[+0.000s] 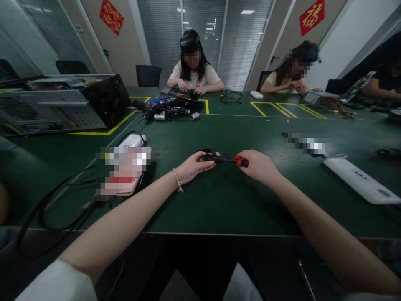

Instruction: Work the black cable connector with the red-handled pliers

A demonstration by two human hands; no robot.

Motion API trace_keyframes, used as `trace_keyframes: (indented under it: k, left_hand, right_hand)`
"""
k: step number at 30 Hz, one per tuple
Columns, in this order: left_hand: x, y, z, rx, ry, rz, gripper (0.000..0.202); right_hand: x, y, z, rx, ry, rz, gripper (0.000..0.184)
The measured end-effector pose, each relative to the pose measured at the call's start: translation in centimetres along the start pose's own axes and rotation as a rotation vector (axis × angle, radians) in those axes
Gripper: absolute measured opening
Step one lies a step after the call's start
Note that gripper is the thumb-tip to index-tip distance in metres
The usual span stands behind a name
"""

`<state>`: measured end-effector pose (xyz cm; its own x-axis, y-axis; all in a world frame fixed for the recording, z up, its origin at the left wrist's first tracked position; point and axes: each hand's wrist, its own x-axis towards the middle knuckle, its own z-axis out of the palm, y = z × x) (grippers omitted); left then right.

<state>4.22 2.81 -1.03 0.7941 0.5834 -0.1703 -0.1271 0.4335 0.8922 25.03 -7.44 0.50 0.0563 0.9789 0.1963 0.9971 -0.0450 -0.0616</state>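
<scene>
Over the middle of the green table, my left hand (194, 166) pinches a small black part (207, 157) between thumb and fingers. My right hand (259, 166) is closed around the red-and-black handles of a tool that looks like pliers (240, 161). The tool's dark end points left and meets the black part; whether it grips the part I cannot tell. Just behind my left fingers lies another dark piece, mostly hidden. Both hands are low over the tabletop, with the forearms reaching in from either side.
An opened computer case (46, 108) stands at the left. Black cables, a white power bank (133, 142) and a pink, partly blurred item (125, 175) lie left of me. Another white power bank (360, 179) is at right. Tools (169, 108) lie beyond; people work across the table (219, 209).
</scene>
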Motion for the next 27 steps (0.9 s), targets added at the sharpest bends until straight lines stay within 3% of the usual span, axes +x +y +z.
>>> trace_keyframes:
  k: [4,10,18,27]
  left_hand:
    - [0.10,-0.14,-0.15,-0.004,0.000,-0.003,0.028]
    - [0.29,-0.26,-0.12,0.000,0.030,0.003,0.028]
    - [-0.11,0.08,0.30,0.019,0.044,-0.012,0.029]
    - [-0.06,0.15,0.12,0.008,0.031,-0.019,0.027]
  right_hand:
    - [0.02,0.04,-0.01,-0.015,0.016,-0.025,0.020]
    - [0.05,0.11,0.38,0.058,-0.071,0.063,0.020]
    - [0.08,0.24,0.18,0.024,-0.002,-0.027,0.021]
    - [0.14,0.08,0.28,0.118,-0.088,0.047,0.020]
